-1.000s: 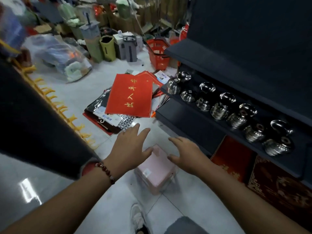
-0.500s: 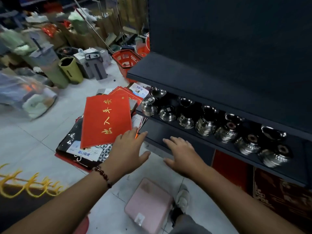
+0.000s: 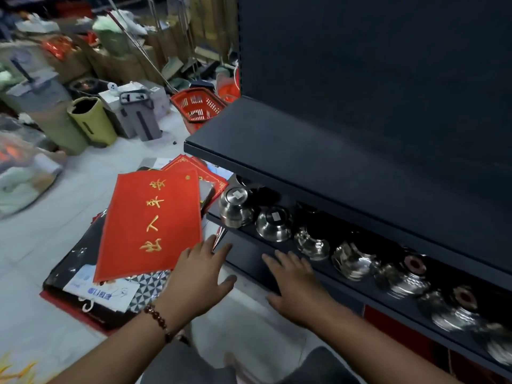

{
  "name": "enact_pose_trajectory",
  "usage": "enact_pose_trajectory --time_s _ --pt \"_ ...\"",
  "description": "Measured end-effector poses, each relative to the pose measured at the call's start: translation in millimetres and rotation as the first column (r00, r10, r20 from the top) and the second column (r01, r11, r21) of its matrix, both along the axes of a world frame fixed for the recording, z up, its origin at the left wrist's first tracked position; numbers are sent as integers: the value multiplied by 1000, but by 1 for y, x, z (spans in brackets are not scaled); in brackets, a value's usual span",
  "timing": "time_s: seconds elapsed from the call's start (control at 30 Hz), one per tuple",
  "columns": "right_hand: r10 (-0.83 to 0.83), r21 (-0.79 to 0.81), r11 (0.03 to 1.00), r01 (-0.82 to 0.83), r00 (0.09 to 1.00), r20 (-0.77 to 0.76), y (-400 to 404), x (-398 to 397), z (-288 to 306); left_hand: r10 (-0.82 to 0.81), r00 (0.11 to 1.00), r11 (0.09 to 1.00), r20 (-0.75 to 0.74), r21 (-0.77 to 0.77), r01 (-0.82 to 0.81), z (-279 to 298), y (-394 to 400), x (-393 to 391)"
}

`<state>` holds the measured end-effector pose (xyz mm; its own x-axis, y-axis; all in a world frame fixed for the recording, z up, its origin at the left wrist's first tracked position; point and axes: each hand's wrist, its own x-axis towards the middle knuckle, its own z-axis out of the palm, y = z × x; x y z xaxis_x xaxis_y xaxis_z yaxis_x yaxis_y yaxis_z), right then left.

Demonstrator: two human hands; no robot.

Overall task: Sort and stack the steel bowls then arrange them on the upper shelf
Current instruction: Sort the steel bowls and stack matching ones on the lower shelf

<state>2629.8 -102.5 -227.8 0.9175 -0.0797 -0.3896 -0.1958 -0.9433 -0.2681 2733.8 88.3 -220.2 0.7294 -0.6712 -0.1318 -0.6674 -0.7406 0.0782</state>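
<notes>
Both hands out in front, palms down, fingers spread, holding nothing. Left hand point(image 3: 200, 275) over edge of red mat point(image 3: 151, 223) on floor; right hand point(image 3: 295, 284) just before lower shelf point(image 3: 346, 286). Steel bowls point(image 3: 274, 223) sit upside down in row on lower shelf (far ones blurred). Upper shelf point(image 3: 318, 153) above them, dark, bare where visible.

Dim, flat indoor light. The shiny steel bowls point(image 3: 352, 261) at right glint and smear, perhaps from motion blur. Left-edge clutter is soft, and wide-angle bending skews the dark metal shelf point(image 3: 304, 151).
</notes>
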Motion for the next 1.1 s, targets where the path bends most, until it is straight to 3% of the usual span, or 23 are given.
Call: enact_pose_trajectory --time_s 0.23,0.33,0.4,0.83,1.1 --pt "-110 -10 994 112 991 80 -2 106 -159 -132 982 986 133 -89 144 -184 -28 109" --pt "-166 77 984 159 982 89 -9 130 -213 -180 964 970 195 -129 207 -240 -44 136" --pt "-149 25 989 147 982 120 -13 139 -237 -185 951 968 247 -123 220 -265 -46 148" --pt "-175 -72 973 220 902 395 30 125 -256 -139 919 935 368 -257 245 -278 -2 142" --pt "-250 16 963 268 875 415 27 165 -263 -33 947 885 318 -431 176 -298 -2 184"
